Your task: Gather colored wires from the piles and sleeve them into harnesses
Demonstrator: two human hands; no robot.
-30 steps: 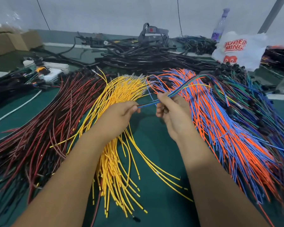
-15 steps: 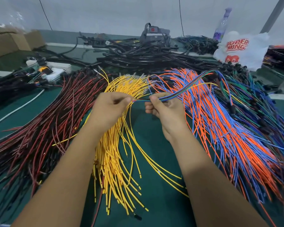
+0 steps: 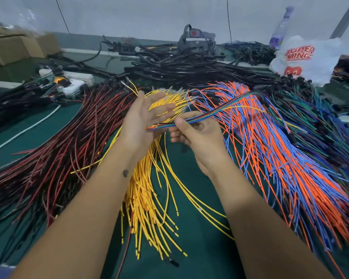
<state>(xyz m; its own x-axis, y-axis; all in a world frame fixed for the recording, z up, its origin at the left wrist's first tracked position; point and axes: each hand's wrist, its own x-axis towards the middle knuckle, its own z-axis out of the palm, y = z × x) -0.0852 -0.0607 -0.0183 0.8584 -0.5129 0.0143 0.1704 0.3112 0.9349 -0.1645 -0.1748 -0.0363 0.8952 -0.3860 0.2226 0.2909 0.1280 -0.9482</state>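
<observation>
I see my right hand (image 3: 197, 137) pinching the mixed bundle (image 3: 220, 110) above the yellow pile (image 3: 147, 198); my left hand (image 3: 143, 119) is open-fingered, seemingly touching the bundle's blurred ends.

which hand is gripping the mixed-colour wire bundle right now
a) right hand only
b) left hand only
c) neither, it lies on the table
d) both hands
a: the right hand pinches the mixed-colour wire bundle between thumb and fingers, while the left hand is spread open with straight fingers by the bundle's free ends, not curled round them.
</observation>
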